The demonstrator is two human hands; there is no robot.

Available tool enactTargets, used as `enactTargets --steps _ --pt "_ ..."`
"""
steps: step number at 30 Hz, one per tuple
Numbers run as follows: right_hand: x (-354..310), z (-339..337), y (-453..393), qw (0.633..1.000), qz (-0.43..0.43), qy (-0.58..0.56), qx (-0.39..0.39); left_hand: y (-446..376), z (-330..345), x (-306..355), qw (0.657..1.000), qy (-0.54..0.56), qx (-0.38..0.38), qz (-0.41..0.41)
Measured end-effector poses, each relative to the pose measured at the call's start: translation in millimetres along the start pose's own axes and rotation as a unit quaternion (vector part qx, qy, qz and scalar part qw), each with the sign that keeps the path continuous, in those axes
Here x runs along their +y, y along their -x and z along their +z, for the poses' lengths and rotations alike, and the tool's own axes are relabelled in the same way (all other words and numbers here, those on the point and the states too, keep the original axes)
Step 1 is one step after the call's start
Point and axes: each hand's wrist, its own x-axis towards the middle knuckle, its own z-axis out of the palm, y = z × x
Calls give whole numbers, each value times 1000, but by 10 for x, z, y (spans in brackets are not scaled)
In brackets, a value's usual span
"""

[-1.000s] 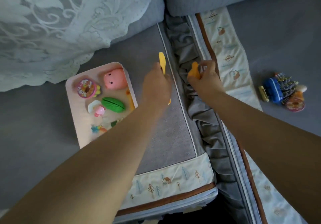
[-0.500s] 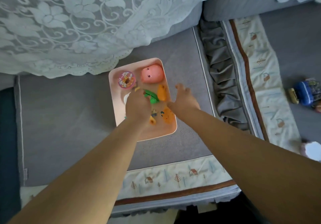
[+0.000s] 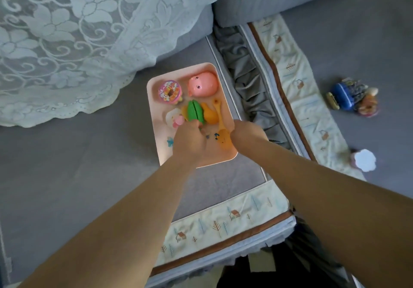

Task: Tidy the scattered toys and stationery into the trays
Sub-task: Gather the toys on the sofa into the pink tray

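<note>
A pink tray lies on a grey sofa seat. Both hands are over the near end of the tray, at 6 o'clock. The left hand has its fingers curled down by the green toy, but I cannot tell if its grip holds anything. The right hand sits at the tray's right edge, next to a long orange toy. Its fingers are hidden, so I cannot tell its grip either.

In the tray, a pink pig sits at 12 o'clock with a round donut toy just to its left. An orange piece touches the green toy. A small pink and white toy lies at 9 o'clock.

Well apart, at 3 o'clock from the tray, a blue toy pile rests on the other seat. A white flower shape lies nearer. A lace cover hangs at 10 o'clock.
</note>
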Motion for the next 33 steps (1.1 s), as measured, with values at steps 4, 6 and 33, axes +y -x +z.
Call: enactTargets --steps 4,6,33 --pt "500 -216 49 999 38 -30 3 18 136 428 998 -10 -52 26" --pt "769 -301 89 998 56 -15 -2 32 246 678 996 -17 -69 51" --pt "3048 -632 -93 891 150 -343 256 -225 1379 2965 949 -98 30 298"
